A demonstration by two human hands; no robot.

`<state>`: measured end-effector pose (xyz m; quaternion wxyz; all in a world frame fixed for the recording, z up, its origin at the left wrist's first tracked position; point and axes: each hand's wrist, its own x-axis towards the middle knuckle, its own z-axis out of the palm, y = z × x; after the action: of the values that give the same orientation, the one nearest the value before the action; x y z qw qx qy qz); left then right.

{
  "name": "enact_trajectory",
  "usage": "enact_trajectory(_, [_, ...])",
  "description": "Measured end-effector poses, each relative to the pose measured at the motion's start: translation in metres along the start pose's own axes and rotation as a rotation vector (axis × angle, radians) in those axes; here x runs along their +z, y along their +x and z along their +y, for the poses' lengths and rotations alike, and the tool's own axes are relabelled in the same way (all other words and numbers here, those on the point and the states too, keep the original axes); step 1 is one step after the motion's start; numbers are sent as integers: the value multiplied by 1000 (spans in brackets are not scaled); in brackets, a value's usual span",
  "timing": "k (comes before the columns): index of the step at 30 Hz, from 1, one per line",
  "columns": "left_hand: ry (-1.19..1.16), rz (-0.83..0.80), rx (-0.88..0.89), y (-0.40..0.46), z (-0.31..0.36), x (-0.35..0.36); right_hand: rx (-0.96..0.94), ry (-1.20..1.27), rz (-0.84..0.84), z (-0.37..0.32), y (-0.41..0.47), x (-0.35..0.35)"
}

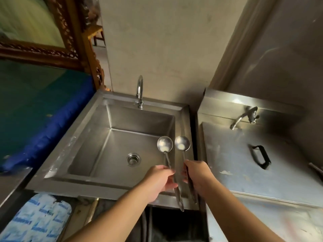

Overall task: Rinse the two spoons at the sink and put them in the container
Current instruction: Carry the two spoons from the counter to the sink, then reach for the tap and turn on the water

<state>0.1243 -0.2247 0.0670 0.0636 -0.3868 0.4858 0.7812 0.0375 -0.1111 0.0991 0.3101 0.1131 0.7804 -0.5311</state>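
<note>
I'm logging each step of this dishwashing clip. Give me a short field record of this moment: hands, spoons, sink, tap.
left hand: grip on the handle of the left spoon
right hand: grip on the handle of the right spoon
spoons: bowls up, side by side over the right part of the basin, pale residue in both
sink: steel, nothing in the basin, drain open
tap: no water running
rinse: not yet begun

no lettering can be read here: the blue print repeated across the white plastic packs (36, 219) at lower left, below the sink's (57, 159) front rim, is too blurred to make out.
</note>
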Motion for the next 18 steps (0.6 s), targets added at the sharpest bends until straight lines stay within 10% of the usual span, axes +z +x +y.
enact_trajectory(18, [-59,58,-127,8,59,-161,77,-163,18,-42,-4,187])
